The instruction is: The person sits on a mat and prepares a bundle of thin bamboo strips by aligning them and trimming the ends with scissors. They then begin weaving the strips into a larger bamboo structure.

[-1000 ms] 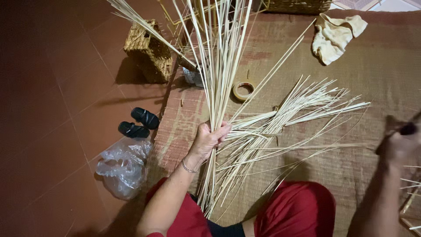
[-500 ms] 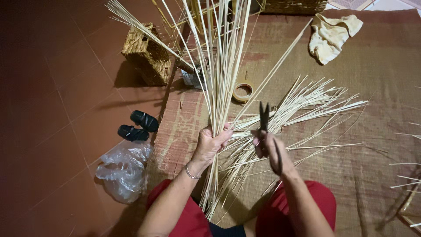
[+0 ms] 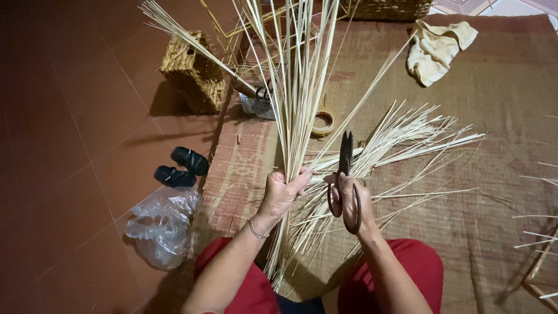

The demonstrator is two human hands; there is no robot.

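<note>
While gripped: one bundle (image 3: 296,116), one scissors (image 3: 345,174)

Woven mat (image 3: 494,116) (on floor) bears cloth (image 3: 436,49), tape (image 3: 323,123).

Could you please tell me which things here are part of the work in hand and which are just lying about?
In use:
left hand gripping the bundle of pale strips
right hand holding black scissors
loose strips fanned on the woven mat

Lying about:
tape roll
cloth
small basket
black sandals
plastic bag
</note>
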